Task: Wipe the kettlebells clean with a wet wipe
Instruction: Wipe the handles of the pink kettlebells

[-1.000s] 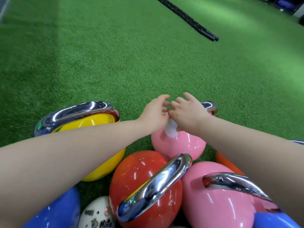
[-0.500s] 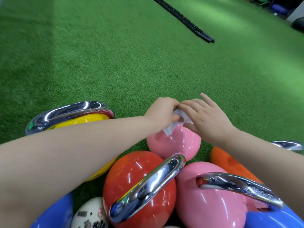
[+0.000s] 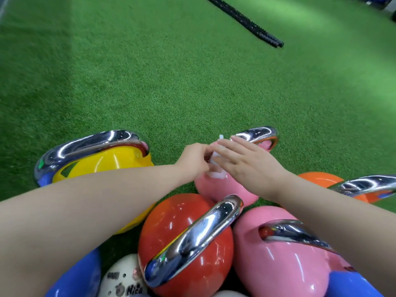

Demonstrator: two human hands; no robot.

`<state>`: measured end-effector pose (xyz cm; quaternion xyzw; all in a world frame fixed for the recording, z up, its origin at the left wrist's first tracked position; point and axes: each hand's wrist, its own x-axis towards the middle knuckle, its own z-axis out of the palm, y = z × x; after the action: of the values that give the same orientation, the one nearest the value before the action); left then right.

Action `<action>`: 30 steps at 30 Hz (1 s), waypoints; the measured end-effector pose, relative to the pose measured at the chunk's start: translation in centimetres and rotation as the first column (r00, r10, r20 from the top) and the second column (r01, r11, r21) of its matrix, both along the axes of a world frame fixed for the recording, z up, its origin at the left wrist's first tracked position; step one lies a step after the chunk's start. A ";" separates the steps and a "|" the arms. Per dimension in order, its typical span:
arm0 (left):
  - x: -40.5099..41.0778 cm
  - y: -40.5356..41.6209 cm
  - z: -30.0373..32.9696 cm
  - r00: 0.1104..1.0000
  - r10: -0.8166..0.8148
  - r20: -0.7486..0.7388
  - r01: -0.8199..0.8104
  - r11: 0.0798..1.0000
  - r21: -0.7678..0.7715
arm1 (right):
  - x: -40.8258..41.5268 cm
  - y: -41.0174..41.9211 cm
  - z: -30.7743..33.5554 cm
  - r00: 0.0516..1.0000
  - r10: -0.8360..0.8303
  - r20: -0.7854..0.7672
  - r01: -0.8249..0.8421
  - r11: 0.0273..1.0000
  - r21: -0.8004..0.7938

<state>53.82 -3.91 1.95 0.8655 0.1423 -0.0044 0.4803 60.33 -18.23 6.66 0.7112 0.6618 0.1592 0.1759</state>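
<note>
Green artificial turf floor [image 3: 150,82], short dense pile; a black ribbed rope [image 3: 246,21] lies far right. Near edge: cluster of glossy, rounded kettlebells with chrome handles. Far pink kettlebell [image 3: 216,190] sits centre, its chrome handle [image 3: 260,133] on the far side. White wet wipe [image 3: 215,171], crumpled, sits on top of that kettlebell between both hands. Left hand [image 3: 194,160] has fingers curled, pinching the wipe. Right hand [image 3: 246,165] lies flat with fingers straight and together, over the wipe; contact underneath is hidden. Around: yellow kettlebell [image 3: 111,161] left, red kettlebell [image 3: 186,243] near centre, touching a larger pink kettlebell [image 3: 276,260] on its right, orange kettlebell [image 3: 319,179] right, blue kettlebells in both near corners. Both forearms block parts of the yellow and orange ones.
</note>
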 end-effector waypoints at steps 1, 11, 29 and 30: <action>-0.1 -0.3 -0.6 1.000 0.029 -0.009 -0.029 0.999 -0.018 | -0.4 -0.2 -0.1 0.999 0.003 -0.033 -0.001 0.999 0.039; 0.0 -3.3 -3.8 0.903 0.418 -0.104 -0.430 0.880 -0.203 | -1.4 -0.4 -1.9 0.597 -0.586 -0.548 0.496 0.806 -0.322; -0.3 -3.1 -2.8 0.935 0.348 -0.074 -0.356 0.918 -0.178 | -2.4 0.9 -3.5 -0.463 -0.063 -0.884 0.798 0.404 -0.447; -0.3 -3.5 -2.8 0.922 0.379 -0.078 -0.386 0.905 -0.180 | -2.6 0.9 -3.3 -0.500 0.011 -0.866 0.790 0.415 -0.451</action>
<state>53.56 -7.39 -0.86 0.7701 0.3179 0.0585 0.5499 57.73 -17.30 3.31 0.7702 0.0299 -0.3530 -0.5303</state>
